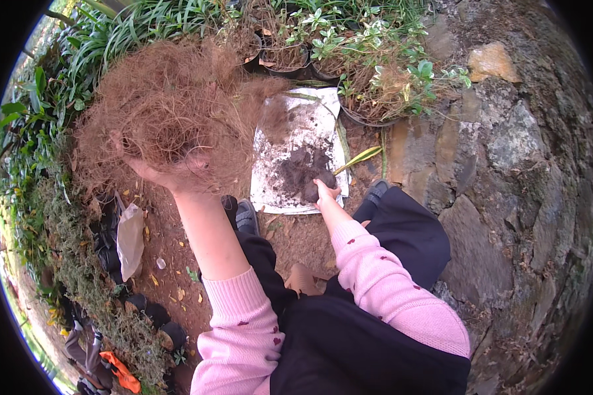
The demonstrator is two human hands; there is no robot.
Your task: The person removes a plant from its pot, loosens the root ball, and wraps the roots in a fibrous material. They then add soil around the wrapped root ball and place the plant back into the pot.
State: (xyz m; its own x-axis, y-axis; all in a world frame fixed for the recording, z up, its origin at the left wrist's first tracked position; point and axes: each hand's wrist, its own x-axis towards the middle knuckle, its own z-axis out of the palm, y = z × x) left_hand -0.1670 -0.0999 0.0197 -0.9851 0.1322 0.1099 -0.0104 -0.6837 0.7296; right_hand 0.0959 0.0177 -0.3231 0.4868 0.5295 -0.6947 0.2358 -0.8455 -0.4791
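Gripping from below, my left hand (168,172) holds up a big, loose mass of reddish-brown fibre (158,112), fingers spread and buried in the tangle, so its grip is wide and full. That fibre is the largest thing I see, raised over the bare earth and covering part of the leafy plants (99,39) beyond it.

Next in size is the white sheet (310,125) lying flat on the ground ahead of my knees, its long axis running away from me toward a row of black pots (286,62). Dark soil (300,168) sits heaped on its near half.

My right hand (324,192) is down on that heap, curled around a clump of soil at the near edge of the sheet, its grip narrow and closed on the dirt. This hand is plainly the nearer one to the soil; the fibre hangs up and to the left of it, well apart, with the sheet's left edge between them.

A long yellow-green leaf (359,159) lies across the sheet's right edge, just beside the right hand.
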